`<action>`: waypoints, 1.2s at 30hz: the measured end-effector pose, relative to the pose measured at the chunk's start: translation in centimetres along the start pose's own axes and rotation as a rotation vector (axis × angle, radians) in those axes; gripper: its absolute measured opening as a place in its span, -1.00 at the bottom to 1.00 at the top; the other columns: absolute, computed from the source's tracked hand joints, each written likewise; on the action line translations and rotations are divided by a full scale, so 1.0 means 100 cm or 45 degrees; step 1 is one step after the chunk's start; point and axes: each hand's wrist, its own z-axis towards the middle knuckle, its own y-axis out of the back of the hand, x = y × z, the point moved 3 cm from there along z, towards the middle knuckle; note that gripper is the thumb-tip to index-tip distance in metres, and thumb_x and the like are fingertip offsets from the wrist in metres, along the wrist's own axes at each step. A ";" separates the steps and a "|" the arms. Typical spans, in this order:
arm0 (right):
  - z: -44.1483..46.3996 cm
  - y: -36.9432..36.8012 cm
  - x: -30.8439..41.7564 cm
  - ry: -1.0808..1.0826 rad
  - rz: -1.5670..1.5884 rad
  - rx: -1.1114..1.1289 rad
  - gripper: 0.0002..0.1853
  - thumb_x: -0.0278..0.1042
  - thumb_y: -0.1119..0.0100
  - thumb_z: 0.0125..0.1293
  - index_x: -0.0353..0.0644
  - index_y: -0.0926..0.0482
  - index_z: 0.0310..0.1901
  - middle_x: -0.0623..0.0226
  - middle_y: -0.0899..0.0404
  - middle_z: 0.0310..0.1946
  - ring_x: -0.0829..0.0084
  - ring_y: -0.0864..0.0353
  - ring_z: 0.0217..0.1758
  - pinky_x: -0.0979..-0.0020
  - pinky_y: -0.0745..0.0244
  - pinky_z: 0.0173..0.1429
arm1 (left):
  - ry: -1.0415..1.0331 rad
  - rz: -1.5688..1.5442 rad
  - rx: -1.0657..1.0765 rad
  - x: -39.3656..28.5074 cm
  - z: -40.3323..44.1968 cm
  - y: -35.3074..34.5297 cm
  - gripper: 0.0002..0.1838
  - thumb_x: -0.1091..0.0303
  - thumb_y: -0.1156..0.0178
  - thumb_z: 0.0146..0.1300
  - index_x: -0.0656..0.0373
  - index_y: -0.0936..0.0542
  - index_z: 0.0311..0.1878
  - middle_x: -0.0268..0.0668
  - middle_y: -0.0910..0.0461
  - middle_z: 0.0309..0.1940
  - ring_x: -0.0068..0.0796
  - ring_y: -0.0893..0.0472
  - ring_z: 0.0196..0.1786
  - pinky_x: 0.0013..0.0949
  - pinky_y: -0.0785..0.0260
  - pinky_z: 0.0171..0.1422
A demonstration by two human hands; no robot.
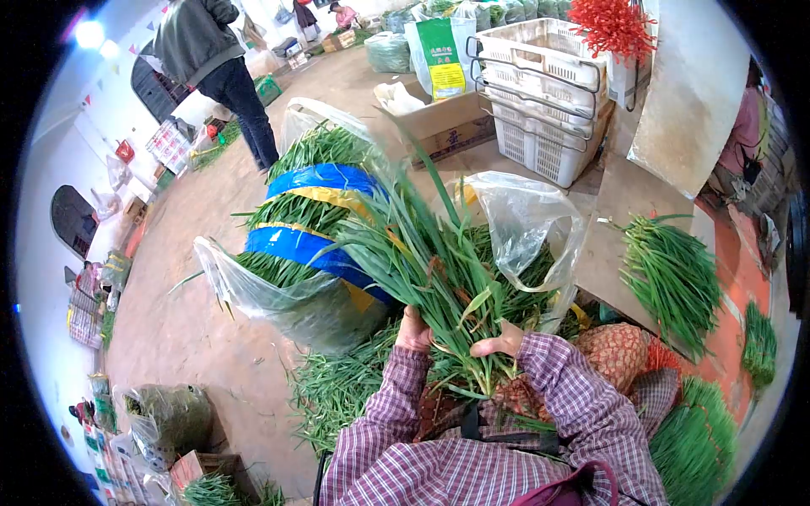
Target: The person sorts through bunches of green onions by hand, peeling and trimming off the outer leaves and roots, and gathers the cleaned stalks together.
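Note:
My left hand is closed on the left side of a loose bunch of long green leafy stalks, held over my lap. My right hand grips the same bunch near its lower end, thumb across the stalks. The leaves fan upward and to the left, with a few yellowed or brown ones among them. Just beyond stands a big clear plastic bag packed with greens and wrapped in blue and yellow bands. An open clear bag lies right of the bunch.
Cut greens cover the floor at my left. Tied bundles lie on cardboard and beside my right leg. White crates and a cardboard box stand ahead. A person stands at the upper left.

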 end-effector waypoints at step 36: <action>-0.049 0.003 0.155 0.602 0.050 -0.153 -0.72 -0.15 -0.14 0.33 -0.24 -0.50 -0.29 0.46 -0.42 -0.66 0.61 -0.43 -0.64 0.45 -0.49 -0.37 | 0.656 1.298 0.471 0.046 -0.016 -0.134 -0.08 0.29 -0.52 -0.22 0.20 -0.25 0.25 -0.34 -0.40 0.04 -0.48 -0.38 0.08 -0.35 -0.25 0.18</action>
